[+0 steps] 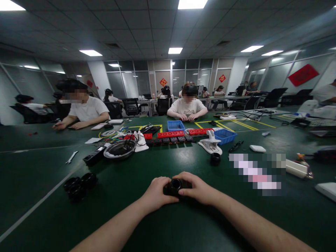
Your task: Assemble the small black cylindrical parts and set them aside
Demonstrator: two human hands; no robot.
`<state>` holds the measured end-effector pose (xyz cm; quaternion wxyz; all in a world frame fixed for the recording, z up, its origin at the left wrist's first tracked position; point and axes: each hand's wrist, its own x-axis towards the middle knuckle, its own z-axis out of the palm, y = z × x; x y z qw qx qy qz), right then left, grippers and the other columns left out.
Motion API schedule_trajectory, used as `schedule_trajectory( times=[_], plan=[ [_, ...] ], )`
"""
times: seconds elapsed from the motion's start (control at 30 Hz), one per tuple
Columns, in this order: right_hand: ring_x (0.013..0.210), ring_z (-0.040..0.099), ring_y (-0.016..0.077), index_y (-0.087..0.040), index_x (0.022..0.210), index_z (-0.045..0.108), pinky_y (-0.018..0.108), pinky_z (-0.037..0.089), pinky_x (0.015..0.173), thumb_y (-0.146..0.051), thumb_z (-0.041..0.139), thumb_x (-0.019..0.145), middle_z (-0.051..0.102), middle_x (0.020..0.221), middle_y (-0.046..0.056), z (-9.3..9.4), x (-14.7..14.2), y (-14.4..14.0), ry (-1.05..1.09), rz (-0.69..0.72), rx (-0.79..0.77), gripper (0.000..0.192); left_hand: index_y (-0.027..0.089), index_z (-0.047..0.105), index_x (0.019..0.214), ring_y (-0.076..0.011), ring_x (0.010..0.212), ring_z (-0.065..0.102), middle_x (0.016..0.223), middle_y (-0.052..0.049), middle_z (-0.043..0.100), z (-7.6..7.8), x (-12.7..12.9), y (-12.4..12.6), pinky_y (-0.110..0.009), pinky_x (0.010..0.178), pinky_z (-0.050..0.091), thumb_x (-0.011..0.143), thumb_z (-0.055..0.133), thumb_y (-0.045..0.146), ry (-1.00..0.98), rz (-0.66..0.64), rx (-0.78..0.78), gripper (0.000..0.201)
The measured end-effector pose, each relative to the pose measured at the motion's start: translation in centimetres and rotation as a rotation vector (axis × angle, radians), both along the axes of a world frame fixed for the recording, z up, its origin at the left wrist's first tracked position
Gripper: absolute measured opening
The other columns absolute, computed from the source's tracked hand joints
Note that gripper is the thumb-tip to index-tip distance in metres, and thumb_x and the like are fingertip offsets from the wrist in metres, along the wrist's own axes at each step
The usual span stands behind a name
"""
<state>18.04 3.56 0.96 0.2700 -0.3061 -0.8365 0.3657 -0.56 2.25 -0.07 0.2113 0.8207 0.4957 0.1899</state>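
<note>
A small black round part with a hollow centre (175,186) rests just above the green table (168,217), held between both hands. My left hand (156,190) wraps its left side and my right hand (197,187) grips its right side, thumb on top. Three similar black round parts (80,186) lie in a cluster to the left. Another black round part (215,158) stands alone ahead and to the right.
Ahead lie a round metal bowl (119,149), red and black power strips (170,137), two blue bins (224,135), a white clamp-like tool (210,144) and a white tube (298,168) at right. Two people sit across the table; others work behind.
</note>
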Motion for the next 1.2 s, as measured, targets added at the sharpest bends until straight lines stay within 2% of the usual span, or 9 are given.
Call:
schedule_trajectory(
  times=[0.17, 0.3, 0.4, 0.5, 0.57, 0.67, 0.83, 0.97, 1.2],
  plan=[
    [0.1, 0.042, 0.0165, -0.02, 0.116, 0.043, 0.031, 0.031, 0.089, -0.026, 0.051, 0.077, 0.045, 0.106, 0.005, 0.8, 0.9, 0.9, -0.044, 0.191, -0.048, 0.04, 0.019, 0.056, 0.086, -0.0181, 0.078, 0.049, 0.081, 0.0, 0.055, 0.2, -0.5, 0.4, -0.027, 0.07, 0.034, 0.06, 0.062, 0.047, 0.026, -0.103, -0.015, 0.039],
    [0.101, 0.041, 0.0173, -0.023, 0.121, 0.037, 0.032, 0.032, 0.088, -0.03, 0.05, 0.077, 0.041, 0.11, 0.005, 0.6, 1.2, 0.8, -0.081, 0.21, -0.137, 0.046, 0.021, 0.056, 0.092, -0.0194, 0.085, 0.048, 0.088, -0.001, 0.056, 0.3, -0.6, 0.3, -0.03, 0.077, 0.033, 0.061, 0.062, 0.045, 0.019, -0.128, -0.026, 0.04],
    [0.088, 0.045, 0.0165, -0.024, 0.125, 0.028, 0.03, 0.039, 0.075, -0.035, 0.058, 0.069, 0.039, 0.111, 0.005, 0.1, 1.1, 0.4, -0.065, 0.111, -0.211, 0.065, 0.024, 0.053, 0.099, -0.0209, 0.09, 0.047, 0.096, -0.001, 0.055, 0.6, -0.7, 0.1, -0.031, 0.078, 0.034, 0.059, 0.062, 0.045, -0.006, -0.108, -0.053, 0.046],
    [0.083, 0.046, 0.0162, -0.022, 0.124, 0.026, 0.029, 0.04, 0.07, -0.037, 0.066, 0.059, 0.039, 0.108, 0.006, -0.8, 0.3, -0.3, 0.027, -0.067, -0.204, 0.078, 0.025, 0.046, 0.107, -0.0226, 0.092, 0.046, 0.103, -0.002, 0.051, 0.8, -0.5, -0.4, -0.032, 0.076, 0.036, 0.051, 0.066, 0.048, -0.037, -0.046, -0.073, 0.063],
    [0.081, 0.046, 0.0166, -0.019, 0.117, 0.033, 0.029, 0.04, 0.069, -0.036, 0.069, 0.054, 0.042, 0.102, 0.005, -1.5, -0.5, -0.9, 0.076, -0.22, -0.148, 0.075, 0.023, 0.045, 0.104, -0.0238, 0.092, 0.045, 0.101, -0.003, 0.05, 0.8, 0.0, -1.0, -0.033, 0.077, 0.036, 0.046, 0.068, 0.051, -0.024, 0.028, -0.039, 0.069],
    [0.077, 0.046, 0.0167, -0.017, 0.099, 0.041, 0.029, 0.039, 0.067, -0.033, 0.071, 0.05, 0.045, 0.087, 0.002, -2.2, -1.9, -1.6, 0.122, -0.413, -0.053, 0.06, 0.019, 0.048, 0.093, -0.0234, 0.086, 0.046, 0.091, -0.004, 0.051, 0.6, 1.1, -1.8, -0.035, 0.076, 0.035, 0.047, 0.066, 0.051, 0.032, 0.157, 0.054, 0.059],
    [0.07, 0.044, 0.0151, -0.018, 0.078, 0.043, 0.026, 0.036, 0.061, -0.029, 0.067, 0.056, 0.045, 0.075, -0.001, -2.2, -2.8, -2.3, 0.089, -0.501, 0.055, 0.035, 0.018, 0.048, 0.074, -0.0202, 0.076, 0.047, 0.077, -0.002, 0.051, 0.2, 1.8, -2.0, -0.032, 0.07, 0.035, 0.059, 0.06, 0.038, 0.094, 0.214, 0.108, 0.028],
    [0.076, 0.045, 0.0161, -0.017, 0.08, 0.048, 0.028, 0.037, 0.066, -0.026, 0.063, 0.062, 0.047, 0.081, 0.001, -1.6, -2.1, -2.0, 0.068, -0.401, 0.108, 0.025, 0.018, 0.047, 0.069, -0.0183, 0.072, 0.048, 0.073, 0.0, 0.051, 0.1, 1.3, -1.3, -0.028, 0.066, 0.035, 0.057, 0.061, 0.039, 0.076, 0.191, 0.066, 0.028],
    [0.094, 0.046, 0.0171, -0.019, 0.108, 0.048, 0.032, 0.035, 0.084, -0.024, 0.053, 0.073, 0.049, 0.101, 0.004, 0.4, 0.0, -0.3, 0.047, 0.064, -0.094, 0.036, 0.019, 0.054, 0.087, -0.0184, 0.078, 0.049, 0.082, -0.001, 0.054, 0.1, -0.1, -0.1, -0.028, 0.07, 0.037, 0.057, 0.062, 0.048, 0.023, -0.056, 0.038, 0.042]
  ],
)
